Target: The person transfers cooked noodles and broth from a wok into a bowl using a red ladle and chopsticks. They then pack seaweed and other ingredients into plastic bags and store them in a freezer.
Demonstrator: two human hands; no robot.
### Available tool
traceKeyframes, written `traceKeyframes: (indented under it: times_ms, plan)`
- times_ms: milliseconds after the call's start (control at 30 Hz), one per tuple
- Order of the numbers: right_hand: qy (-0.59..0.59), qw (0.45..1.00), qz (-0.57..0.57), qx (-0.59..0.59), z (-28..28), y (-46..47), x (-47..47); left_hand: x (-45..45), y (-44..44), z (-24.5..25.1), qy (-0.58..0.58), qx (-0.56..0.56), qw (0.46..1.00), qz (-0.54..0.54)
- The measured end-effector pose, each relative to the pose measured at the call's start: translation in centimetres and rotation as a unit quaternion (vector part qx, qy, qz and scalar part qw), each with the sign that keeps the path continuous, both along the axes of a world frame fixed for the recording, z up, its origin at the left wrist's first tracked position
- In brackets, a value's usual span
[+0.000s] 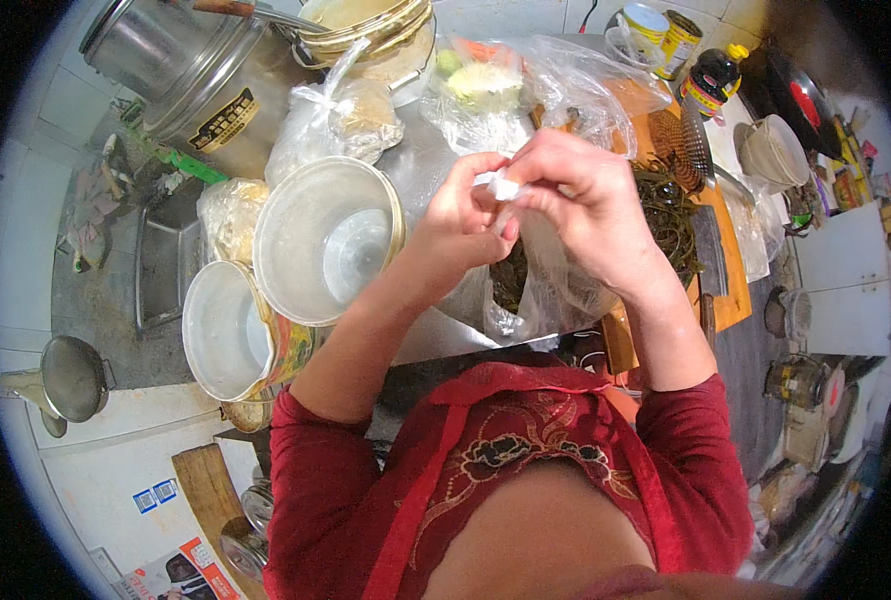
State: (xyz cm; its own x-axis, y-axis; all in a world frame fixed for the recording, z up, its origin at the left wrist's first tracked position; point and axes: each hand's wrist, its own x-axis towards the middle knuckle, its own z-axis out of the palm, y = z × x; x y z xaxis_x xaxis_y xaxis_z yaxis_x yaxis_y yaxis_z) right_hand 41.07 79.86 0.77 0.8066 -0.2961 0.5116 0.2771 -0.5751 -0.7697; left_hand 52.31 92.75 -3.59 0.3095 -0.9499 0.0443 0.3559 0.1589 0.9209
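Note:
My left hand (pixel 469 217) and my right hand (pixel 584 199) meet above the table, both pinching the twisted top of a clear plastic bag (pixel 558 277). White plastic bunches between the fingertips. Dark, wet-looking food (pixel 509 279), perhaps seaweed, shows inside the bag beneath my hands. To the right, dark green strands like seaweed (pixel 667 217) lie on a wooden cutting board (pixel 730 277), beside a cleaver-like blade (pixel 708 251) and a perforated metal skimmer (pixel 682 146). The fingers partly hide the bag's neck.
Two white plastic buckets (pixel 265 176) (pixel 198 330) stand at the left, near a tied bag (pixel 325 124) and a steel pot (pixel 228 97). A bag of vegetables (pixel 483 86) lies behind my hands. A soy sauce bottle (pixel 712 79) and cans (pixel 678 41) stand at the back right.

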Motion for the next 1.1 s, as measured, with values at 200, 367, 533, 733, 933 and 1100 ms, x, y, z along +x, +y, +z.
traceKeyframes:
  times_ms: [200,367,533,733,933,1100]
  plan:
    - [-0.015,0.988,-0.096,0.122,-1.2,-1.5,0.0,0.4,0.7,-2.3,-0.140,-0.073,0.981,-0.112]
    - [-0.124,0.976,-0.110,-0.139,-0.2,-0.5,0.0,-0.6,0.6,-3.2,-0.035,0.023,0.998,0.043]
    - [-0.071,0.989,0.040,-0.121,-1.1,1.8,2.5,-1.6,0.5,-3.4,-0.148,-0.047,0.986,0.067]
    - [0.200,0.978,-0.053,0.039,-3.6,-0.9,0.2,0.2,2.0,-3.6,-0.084,0.125,0.988,0.025]
    - [0.025,0.998,-0.052,-0.040,-7.6,5.9,-3.6,0.7,2.3,-4.4,0.264,0.106,0.959,-0.010]
    - [0.069,0.992,-0.093,0.059,-10.1,4.8,-3.7,0.5,3.8,-2.2,-0.131,0.175,0.975,-0.024]
